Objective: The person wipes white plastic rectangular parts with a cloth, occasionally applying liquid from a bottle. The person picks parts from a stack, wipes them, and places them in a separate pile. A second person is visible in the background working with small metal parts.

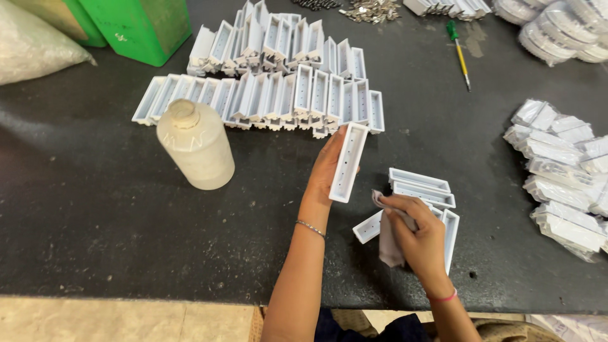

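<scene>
Just white tray (349, 162) (oblong, w/ holes)

Green container (142, 25) cut off by the top edge; clear bag (31, 44) cut off at left; white rolls (557, 25) run out at the top right corner; right hand (421, 237) covers part of a tray (368, 227); small metal parts (370, 9) too small to identify.

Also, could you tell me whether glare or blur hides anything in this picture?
Head view: soft sheen on the dark table at left; the left hand, its white tray and the right hand with the cloth are sharp; white packets at right slightly overexposed.
</scene>
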A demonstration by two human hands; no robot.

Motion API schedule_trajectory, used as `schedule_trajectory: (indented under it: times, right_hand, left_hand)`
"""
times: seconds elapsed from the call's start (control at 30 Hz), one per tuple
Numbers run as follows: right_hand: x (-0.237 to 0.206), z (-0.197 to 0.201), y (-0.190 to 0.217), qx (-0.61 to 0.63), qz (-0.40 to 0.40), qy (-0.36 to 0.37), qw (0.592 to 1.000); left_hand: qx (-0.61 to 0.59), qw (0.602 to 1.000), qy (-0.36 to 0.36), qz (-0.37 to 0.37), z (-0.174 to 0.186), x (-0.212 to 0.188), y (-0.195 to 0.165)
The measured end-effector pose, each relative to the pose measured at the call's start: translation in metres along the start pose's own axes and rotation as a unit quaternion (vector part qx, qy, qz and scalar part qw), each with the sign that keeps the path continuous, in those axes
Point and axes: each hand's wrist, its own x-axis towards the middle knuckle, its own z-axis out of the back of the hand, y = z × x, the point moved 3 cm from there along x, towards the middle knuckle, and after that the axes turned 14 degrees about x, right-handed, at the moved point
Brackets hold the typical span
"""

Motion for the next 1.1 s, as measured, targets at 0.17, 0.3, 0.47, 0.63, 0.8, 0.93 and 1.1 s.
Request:
schedule_trajectory:
  times: [0.17,0.3,0.47,0.63,0.8,0.93,1.1]
  right_hand:
    - [0.043,0.002,0.03,-0.062,0.069,-0.033,0.995]
    - [0.076,-0.003,0.038,-0.098,0.1,0.001,0.99]
    - [0.075,-0.021,0.022,-0.173,0.148,0.037,0.973]
    - [0.033,-0.035,0.009,-0.156,0.123,0.046,0.979]
    - [0.046,-0.026,0.006,-0.139,0.135,0.021,0.981]
    - [0.078,-0.015,0.006,-0.142,0.15,-0.018,0.978]
    - [0.062,-0.025,0.011,-0.123,0.124,-0.006,0.985]
  left_hand:
    - [0.001,0.999,0.037,-0.001,-0.005,0.001,0.006]
    - [0.002,1.0,0.018,-0.003,-0.007,0.003,0.011]
    - [0.078,0.995,-0.036,-0.05,-0.002,0.006,0.013]
    - [0.107,0.989,-0.084,-0.065,0.004,0.007,0.013]
    - [0.107,0.99,-0.059,-0.076,-0.002,0.006,0.014]
    - [0.1,0.991,-0.034,-0.077,-0.006,0.003,0.012]
    - [0.124,0.988,-0.047,-0.079,-0.003,0.003,0.007]
